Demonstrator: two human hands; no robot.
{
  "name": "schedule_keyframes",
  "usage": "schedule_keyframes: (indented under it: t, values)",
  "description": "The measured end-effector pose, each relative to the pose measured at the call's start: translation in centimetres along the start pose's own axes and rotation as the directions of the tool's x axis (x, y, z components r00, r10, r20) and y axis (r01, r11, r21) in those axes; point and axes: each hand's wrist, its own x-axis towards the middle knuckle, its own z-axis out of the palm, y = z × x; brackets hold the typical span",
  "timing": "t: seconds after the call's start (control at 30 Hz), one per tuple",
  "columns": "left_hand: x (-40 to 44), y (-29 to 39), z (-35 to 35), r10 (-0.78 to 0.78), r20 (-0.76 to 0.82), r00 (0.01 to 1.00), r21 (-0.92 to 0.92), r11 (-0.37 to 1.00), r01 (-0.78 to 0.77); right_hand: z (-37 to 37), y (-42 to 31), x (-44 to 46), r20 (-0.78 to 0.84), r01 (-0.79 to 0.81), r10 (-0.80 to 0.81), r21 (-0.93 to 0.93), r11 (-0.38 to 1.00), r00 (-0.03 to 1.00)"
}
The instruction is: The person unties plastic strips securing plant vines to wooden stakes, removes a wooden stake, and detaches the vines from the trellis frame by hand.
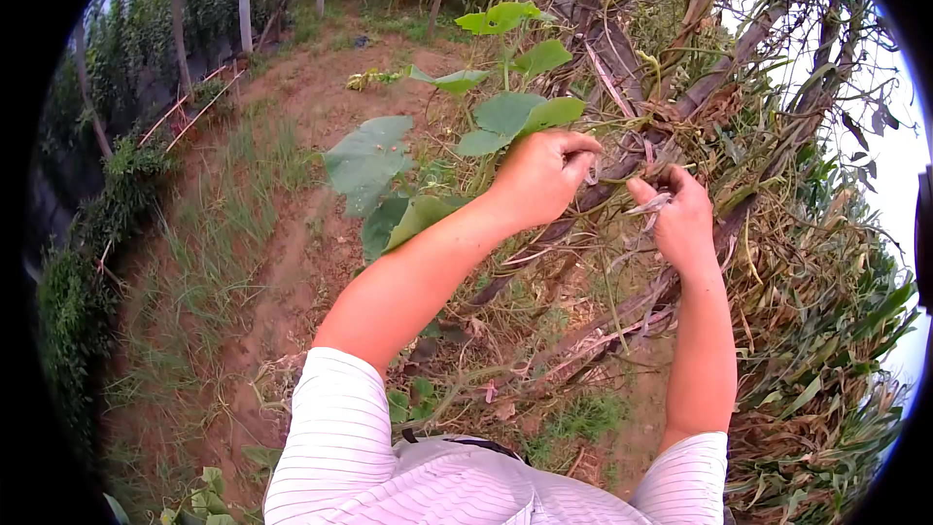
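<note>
My left hand (542, 180) is closed in a pinch beside the vine stems, with a small pale end of strip showing under its fingertips. A short gap away, my right hand (685, 222) has thumb and fingers pressed together on a crumpled grey-white strip (653, 211), cloth or plastic, I cannot tell which. Between the hands runs a greenish vine stem (614, 177) in front of a dark slanting pole (595, 196). Broad green leaves (369, 157) spread to the left of my left hand, and one lies against that forearm.
Dry tangled vines (777, 224) climb the poles on the right. A thick wooden beam (612, 44) slants overhead. Bare reddish soil (292, 126) and tufts of grass (219, 262) lie to the left, with upright posts (245, 0) and green rows behind.
</note>
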Motion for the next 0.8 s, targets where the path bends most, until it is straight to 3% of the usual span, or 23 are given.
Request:
schedule_keyframes:
  t: [0.1,0.2,0.27,0.3,0.4,0.53,0.67,0.73,0.77,0.8]
  values:
    - [2.6,-0.8,2.9,0.118,-0.042,0.992,-0.050,0.992,-0.120,0.2,0.5,0.6,0.017,-0.062,0.061,0.027,0.998,0.998]
    - [3.7,-0.1,3.5,0.104,-0.058,0.993,0.076,0.992,-0.099,0.8,2.4,1.4,-0.057,-0.009,0.048,0.549,0.836,0.997]
    - [4.4,0.3,3.7,0.062,-0.075,0.995,0.291,0.956,-0.038,0.6,3.1,1.8,-0.067,-0.012,0.068,0.616,0.788,0.995]
    - [4.7,0.0,3.9,0.061,-0.076,0.995,0.291,0.956,-0.037,0.6,3.1,1.8,-0.072,-0.017,0.089,0.678,0.734,0.993]
    - [6.1,-1.4,5.0,0.058,-0.129,0.990,0.452,0.892,0.006,1.0,3.6,2.2,-0.123,0.023,0.066,0.614,0.789,0.990]
    - [7.1,-1.9,4.8,-0.046,-0.076,0.996,0.341,0.937,0.069,1.6,3.1,2.6,-0.204,0.058,0.057,0.519,0.853,0.977]
    - [7.0,-0.9,4.4,0.021,-0.135,0.991,0.338,0.941,0.026,1.5,3.4,2.9,-0.231,0.053,0.056,0.439,0.897,0.971]
    - [6.8,0.5,3.1,-0.076,-0.097,0.992,0.098,0.992,0.085,1.3,3.4,2.7,-0.243,0.062,0.043,0.411,0.909,0.969]
    - [6.9,0.6,2.5,-0.073,-0.092,0.993,0.100,0.992,0.082,1.1,3.2,2.6,-0.231,0.046,0.045,0.375,0.926,0.972]
    - [7.0,0.4,1.9,-0.065,-0.105,0.992,-0.111,0.992,0.053,1.0,3.0,2.3,-0.218,0.027,0.050,0.338,0.941,0.975]
